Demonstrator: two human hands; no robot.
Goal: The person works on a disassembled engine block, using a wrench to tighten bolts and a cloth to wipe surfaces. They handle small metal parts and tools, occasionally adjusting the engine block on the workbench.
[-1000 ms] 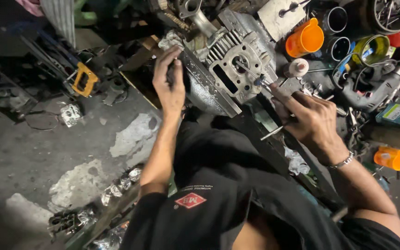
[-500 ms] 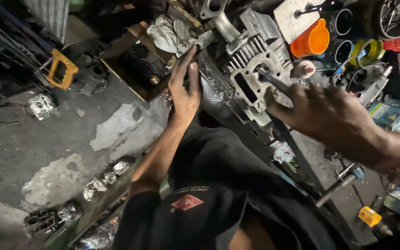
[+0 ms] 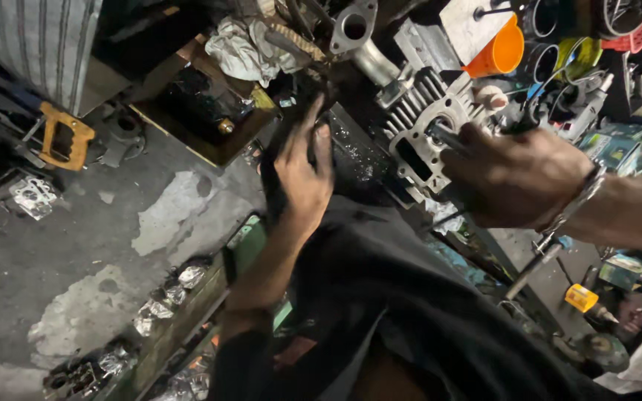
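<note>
Far out on the concrete floor [image 3: 76, 245] to my left lies a saw with an orange handle [image 3: 65, 137], and nearer me a row of crumpled foil-like scraps [image 3: 165, 293] runs along a green-edged plank [image 3: 209, 297]. My left hand [image 3: 305, 174] reaches forward from a bent elbow, forearm rising up the middle of the view, palm turned away from me with the fingers [image 3: 313, 122] stretched nearly straight and loosely spread, laid flat against a dark greasy engine casing [image 3: 351, 160]; they are open, pressing rather than gripping. Beyond that hand a dirty white rag [image 3: 243, 48] sits bunched on a dark wooden tray [image 3: 209, 119]. Just right of the casing stands the finned metal cylinder block [image 3: 425, 126], tilted, its bore facing me. My right hand [image 3: 518, 178] comes in from the right edge, wrist with a metal bracelet [image 3: 577, 200], knuckles up, fingers curled closed around a slim metal tool [image 3: 443, 135] whose tip meets the cylinder's face. An orange funnel [image 3: 495, 52] sits behind, among cluttered parts.
</note>
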